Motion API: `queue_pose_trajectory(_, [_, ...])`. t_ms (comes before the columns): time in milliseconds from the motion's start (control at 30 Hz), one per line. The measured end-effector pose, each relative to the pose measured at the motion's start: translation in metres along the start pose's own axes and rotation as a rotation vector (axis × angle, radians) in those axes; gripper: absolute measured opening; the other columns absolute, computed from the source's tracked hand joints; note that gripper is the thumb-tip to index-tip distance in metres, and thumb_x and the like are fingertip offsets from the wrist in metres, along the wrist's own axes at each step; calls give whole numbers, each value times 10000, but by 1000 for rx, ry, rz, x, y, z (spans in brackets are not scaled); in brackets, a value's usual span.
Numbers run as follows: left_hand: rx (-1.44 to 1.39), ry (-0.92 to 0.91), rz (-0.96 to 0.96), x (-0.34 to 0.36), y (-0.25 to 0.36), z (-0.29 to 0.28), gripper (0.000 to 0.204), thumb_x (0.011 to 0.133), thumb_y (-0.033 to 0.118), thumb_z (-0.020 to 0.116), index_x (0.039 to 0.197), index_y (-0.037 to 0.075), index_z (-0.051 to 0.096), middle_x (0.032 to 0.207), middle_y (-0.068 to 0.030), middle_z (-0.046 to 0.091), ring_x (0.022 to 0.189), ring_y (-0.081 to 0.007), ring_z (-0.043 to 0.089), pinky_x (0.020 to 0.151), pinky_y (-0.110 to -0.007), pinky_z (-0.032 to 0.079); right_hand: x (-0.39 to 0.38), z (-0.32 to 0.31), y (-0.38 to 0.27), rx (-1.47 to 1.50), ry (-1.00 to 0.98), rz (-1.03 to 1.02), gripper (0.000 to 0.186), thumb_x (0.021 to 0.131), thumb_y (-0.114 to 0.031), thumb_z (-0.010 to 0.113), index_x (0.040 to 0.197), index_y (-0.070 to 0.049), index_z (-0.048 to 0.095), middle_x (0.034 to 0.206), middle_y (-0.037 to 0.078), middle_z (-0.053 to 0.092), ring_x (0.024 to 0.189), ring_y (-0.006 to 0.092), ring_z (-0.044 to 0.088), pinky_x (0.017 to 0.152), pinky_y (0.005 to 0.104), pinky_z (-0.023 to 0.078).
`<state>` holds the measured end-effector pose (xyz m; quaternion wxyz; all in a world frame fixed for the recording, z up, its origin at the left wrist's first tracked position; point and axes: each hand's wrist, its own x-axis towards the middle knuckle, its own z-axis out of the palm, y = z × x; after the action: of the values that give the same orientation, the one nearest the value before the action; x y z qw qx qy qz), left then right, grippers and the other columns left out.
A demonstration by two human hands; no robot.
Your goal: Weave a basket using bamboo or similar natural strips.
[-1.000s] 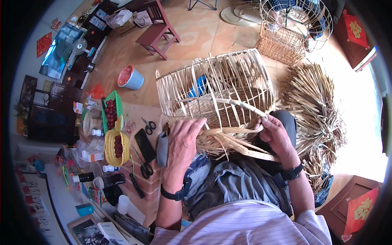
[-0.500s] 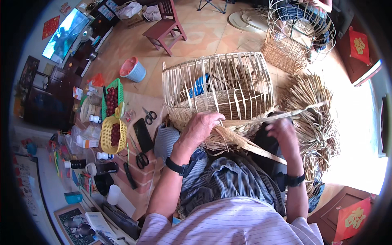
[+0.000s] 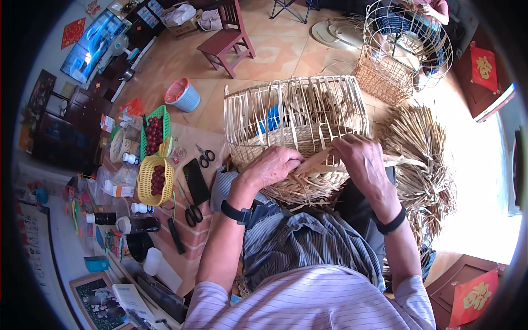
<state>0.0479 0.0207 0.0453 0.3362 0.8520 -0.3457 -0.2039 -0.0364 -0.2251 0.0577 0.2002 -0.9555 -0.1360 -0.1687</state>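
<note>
A half-woven straw basket (image 3: 302,193) lies across my lap, its upright stakes pointing away from me and braided rows along its near part. My left hand (image 3: 275,166) is closed at the woven edge, pinching the base of a flat, pale straw strip (image 3: 316,161). Over the right part of the weave, my right hand (image 3: 360,163) is closed on the same strip, close to the stakes. Its fingertips are partly hidden behind the hand. Inside the basket show a blue piece (image 3: 269,119) and loose dry leaves.
Right of my knee lies a large straw bundle (image 3: 415,137). On my left are scissors (image 3: 205,155), a second pair (image 3: 192,214), a yellow basket (image 3: 144,190) of red fruit and a green basket (image 3: 166,124). Beyond stand a bin (image 3: 187,100), a chair (image 3: 223,44) and another person beside a wire frame.
My right hand has moved left and up from beside the straw bundle to the stakes and now grips the strip. My left hand stays at the woven edge.
</note>
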Motion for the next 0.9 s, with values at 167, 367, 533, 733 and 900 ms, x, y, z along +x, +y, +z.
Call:
queue_pose_trajectory(167, [68, 37, -157, -5, 14, 14, 261, 905, 218, 771, 1109, 55, 750, 893, -206, 740, 841, -370, 730, 760, -440, 548, -1, 17, 3, -63, 43, 109, 143, 880, -154, 715, 997, -79, 681, 958, 83, 637, 971, 305, 624, 829, 463, 495])
queue_pose_trajectory(367, [110, 306, -133, -14, 11, 47, 217, 902, 192, 774, 1074, 64, 738, 882, -170, 746, 802, -359, 736, 708, -424, 559, -36, 14, -31, 57, 235, 88, 216, 822, -97, 791, 1010, -74, 686, 962, 78, 631, 898, 296, 611, 807, 429, 511])
queue_pose_trajectory(533, [-17, 402, -98, -17, 3, 55, 197, 889, 164, 787, 1037, 51, 723, 827, -174, 737, 780, -337, 747, 666, -436, 558, -32, 32, -26, 702, -193, 559, 315, 917, -193, 807, 1111, 13, 670, 842, 86, 675, 641, 201, 605, 606, 339, 520])
queue_pose_trajectory(733, [-62, 402, -77, -14, -2, 53, 174, 871, 142, 794, 995, 40, 728, 841, -174, 739, 799, -353, 746, 694, -433, 561, -18, 64, -19, 1487, 142, 501, 401, 951, -79, 773, 1297, -18, 579, 996, 33, 690, 818, 99, 645, 691, 259, 541])
queue_pose_trajectory(900, [222, 394, -85, -13, 0, 70, 440, 922, 177, 778, 1304, 126, 567, 778, -77, 701, 650, -182, 686, 486, -312, 559, -7, 74, -4, 911, 206, 374, 228, 875, 77, 748, 1078, -12, 697, 1030, 43, 704, 886, 105, 669, 745, 275, 558])
